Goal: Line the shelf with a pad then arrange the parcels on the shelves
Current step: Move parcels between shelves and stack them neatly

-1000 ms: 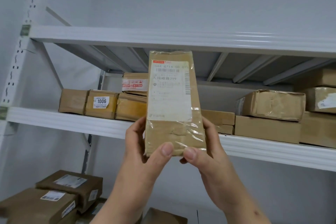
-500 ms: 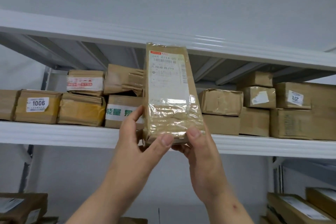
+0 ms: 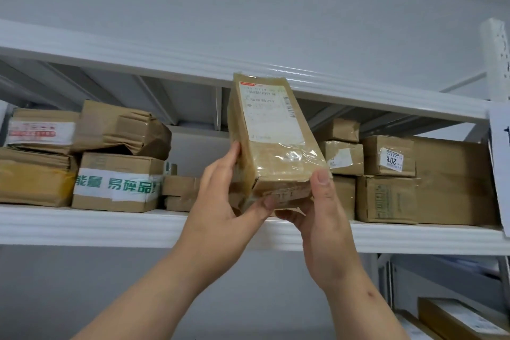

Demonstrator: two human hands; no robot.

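Observation:
I hold a tall brown taped parcel (image 3: pixel 271 143) with a white shipping label, tilted with its top leaning left, in front of the middle white shelf (image 3: pixel 110 225). My left hand (image 3: pixel 220 196) grips its lower left side with the thumb under the bottom edge. My right hand (image 3: pixel 320 218) supports its bottom right corner, thumb on the front. Brown parcels fill the shelf on both sides, with a gap behind the held parcel. No pad is visible on the shelf.
A box with green-lettered white tape (image 3: pixel 117 182) and a crumpled parcel (image 3: pixel 121 130) sit left of the gap. Stacked boxes (image 3: pixel 386 176) stand to the right. The upper shelf beam (image 3: pixel 165 61) runs overhead. More parcels (image 3: pixel 455 320) lie low at right.
My view has swung right and closer to the shelf. The parcel has tilted so its bottom face shows, and both hands have shifted right with it toward the gap.

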